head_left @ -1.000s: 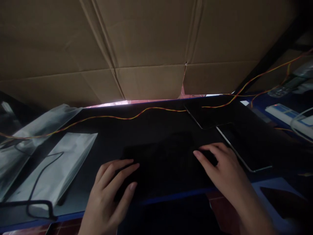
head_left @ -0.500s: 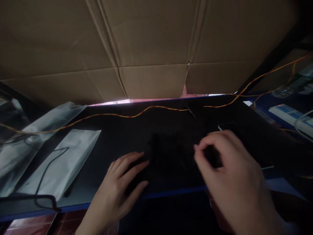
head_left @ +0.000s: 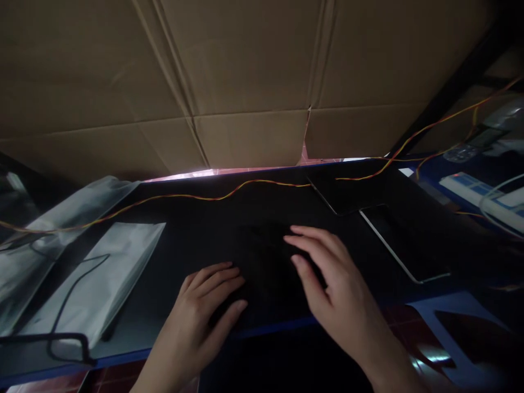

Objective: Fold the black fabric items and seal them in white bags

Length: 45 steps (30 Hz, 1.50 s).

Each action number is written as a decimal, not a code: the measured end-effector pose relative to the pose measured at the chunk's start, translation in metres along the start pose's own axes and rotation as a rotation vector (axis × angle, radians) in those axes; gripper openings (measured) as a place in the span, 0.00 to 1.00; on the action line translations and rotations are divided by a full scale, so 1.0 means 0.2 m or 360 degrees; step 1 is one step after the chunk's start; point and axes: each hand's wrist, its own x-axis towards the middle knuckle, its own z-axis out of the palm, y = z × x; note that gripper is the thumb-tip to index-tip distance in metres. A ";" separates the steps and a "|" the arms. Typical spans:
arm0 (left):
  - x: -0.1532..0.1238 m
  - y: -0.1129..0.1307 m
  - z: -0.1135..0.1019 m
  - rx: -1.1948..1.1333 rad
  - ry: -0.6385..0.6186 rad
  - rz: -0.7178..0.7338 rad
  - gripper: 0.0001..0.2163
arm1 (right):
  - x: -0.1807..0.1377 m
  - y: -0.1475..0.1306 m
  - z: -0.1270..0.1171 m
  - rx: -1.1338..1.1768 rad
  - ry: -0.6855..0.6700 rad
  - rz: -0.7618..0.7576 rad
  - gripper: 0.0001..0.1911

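A dark flat object (head_left: 266, 262), hard to make out in the dim light, lies on the black table top (head_left: 204, 218) near the front edge. My left hand (head_left: 200, 311) rests flat on its left part, fingers stretched out. Over its right part my right hand (head_left: 327, 284) hovers or lies with fingers spread and pointing left. Neither hand holds anything that I can see.
Two tablets (head_left: 399, 240) lie at the right. Silver bags (head_left: 102, 267) with a black cable (head_left: 65, 305) sit at the left. A red-yellow wire (head_left: 213, 194) runs along the back edge under a cardboard wall (head_left: 245, 82). A power strip (head_left: 478, 191) is far right.
My right hand has moved left from beside the tablet to the middle of the dark object, and its fingers have spread. My left hand has stayed in place.
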 end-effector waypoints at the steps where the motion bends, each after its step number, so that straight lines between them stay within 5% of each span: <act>1: 0.01 0.00 0.00 -0.0081 0.0031 -0.0109 0.14 | -0.01 0.03 -0.01 -0.0028 0.0053 0.0081 0.16; 6: 0.16 0.08 0.05 -0.0648 0.0207 -0.0751 0.24 | -0.05 0.16 0.05 0.0086 -0.0107 0.0379 0.19; 12: 0.34 0.23 0.06 -0.1278 0.0535 -0.0674 0.34 | -0.02 0.16 0.07 0.0509 -0.0122 0.0341 0.19; 16: 0.34 0.27 0.08 -0.1477 0.0470 -0.0615 0.32 | -0.01 0.19 0.01 0.0652 -0.0051 0.0528 0.18; 19: 0.34 0.26 0.15 -0.1225 0.0387 -0.0596 0.32 | 0.00 0.23 -0.01 0.0492 0.0011 0.0541 0.19; 23: 0.33 0.25 0.20 -0.0408 0.0272 -0.0399 0.24 | -0.02 0.23 0.01 0.0165 0.0055 0.0355 0.19; 27: 0.33 0.26 0.14 0.0192 0.0398 -0.0202 0.23 | -0.04 0.15 0.03 -0.0011 0.0008 0.0167 0.20; 29: 0.33 0.26 0.14 0.0253 0.0399 -0.0091 0.25 | -0.04 0.11 0.05 -0.0020 0.0014 0.0030 0.21; 32: 0.32 0.23 0.21 0.0206 0.0136 0.0070 0.30 | -0.04 0.06 0.09 -0.0015 -0.0046 -0.0110 0.25; 37: 0.29 0.18 0.30 0.0176 -0.0082 0.0160 0.30 | -0.04 0.04 0.17 -0.0154 -0.0447 -0.0111 0.29; 41: 0.21 0.10 0.15 0.0257 -0.0039 0.0134 0.29 | -0.08 0.03 0.11 -0.0154 -0.0494 -0.0243 0.31; 45: -0.02 -0.15 -0.12 0.0398 0.0342 -0.0311 0.27 | -0.15 0.06 -0.09 -0.0023 0.0051 -0.0180 0.26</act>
